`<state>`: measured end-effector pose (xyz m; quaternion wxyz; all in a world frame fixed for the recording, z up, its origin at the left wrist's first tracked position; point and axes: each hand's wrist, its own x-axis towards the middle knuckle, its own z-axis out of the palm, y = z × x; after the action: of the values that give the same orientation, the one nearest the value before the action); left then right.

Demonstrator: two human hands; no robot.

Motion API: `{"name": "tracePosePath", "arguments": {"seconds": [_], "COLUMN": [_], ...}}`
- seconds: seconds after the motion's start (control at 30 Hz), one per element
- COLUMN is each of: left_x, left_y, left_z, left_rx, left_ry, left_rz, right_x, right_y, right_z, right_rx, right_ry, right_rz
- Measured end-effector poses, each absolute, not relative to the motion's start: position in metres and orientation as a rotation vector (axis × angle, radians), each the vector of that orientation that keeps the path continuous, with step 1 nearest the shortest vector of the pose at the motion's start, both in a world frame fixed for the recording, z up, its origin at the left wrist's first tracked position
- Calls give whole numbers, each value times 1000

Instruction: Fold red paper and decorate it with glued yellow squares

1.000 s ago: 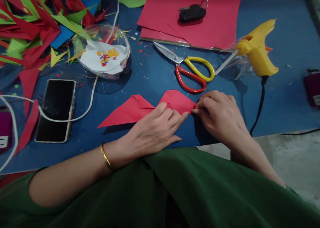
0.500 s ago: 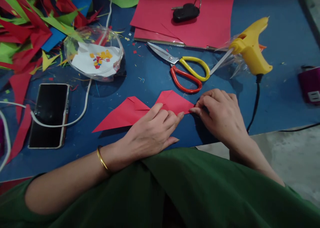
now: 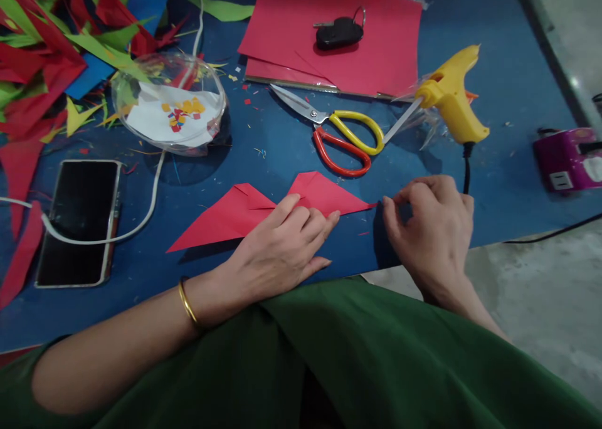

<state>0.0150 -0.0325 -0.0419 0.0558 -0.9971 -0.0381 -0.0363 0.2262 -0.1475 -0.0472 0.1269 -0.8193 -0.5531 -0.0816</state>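
Observation:
A folded red paper piece point(image 3: 216, 221) with two peaked parts and long pointed ends lies near the table's front edge. My left hand point(image 3: 286, 238) rests over its middle, fingers lying on the paper and thumb apart, hiding part of it. Just right of the paper's narrow right tip is my right hand point(image 3: 427, 225), its fingers bent, with a small gap between thumb and forefinger and nothing visible in it. Behind the paper are scissors point(image 3: 341, 125) with one red and one yellow handle, blades slightly apart.
A yellow glue gun point(image 3: 454, 96) lies at right, beyond it a purple box point(image 3: 567, 159). Red sheets point(image 3: 380, 52) carry a car key point(image 3: 339, 32). At left are a clear bowl point(image 3: 217, 118) of paper bits, a phone point(image 3: 78, 222), a white cable point(image 3: 153, 197) and coloured scraps point(image 3: 51, 71).
My right hand has let go of the paper's right tip and moved a little to the right. My left hand stays on the paper. The view has shifted slightly.

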Motion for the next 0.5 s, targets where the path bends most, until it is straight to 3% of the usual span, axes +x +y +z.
{"name": "tracePosePath", "arguments": {"seconds": [0.1, 0.27, 0.5], "left_x": [15, 15, 13], "left_y": [-33, -33, -34], "left_z": [-41, -37, -41], "left_rx": [-3025, -3017, -3036], "left_ry": [-123, -119, -161], "left_rz": [-116, -96, -131], "right_x": [212, 190, 201], "right_y": [-155, -159, -175], "right_z": [-47, -60, -66], "right_rx": [-2188, -1786, -1954], "right_ry": [-1673, -2117, -2130], "right_rz": [-336, -100, -120]}}
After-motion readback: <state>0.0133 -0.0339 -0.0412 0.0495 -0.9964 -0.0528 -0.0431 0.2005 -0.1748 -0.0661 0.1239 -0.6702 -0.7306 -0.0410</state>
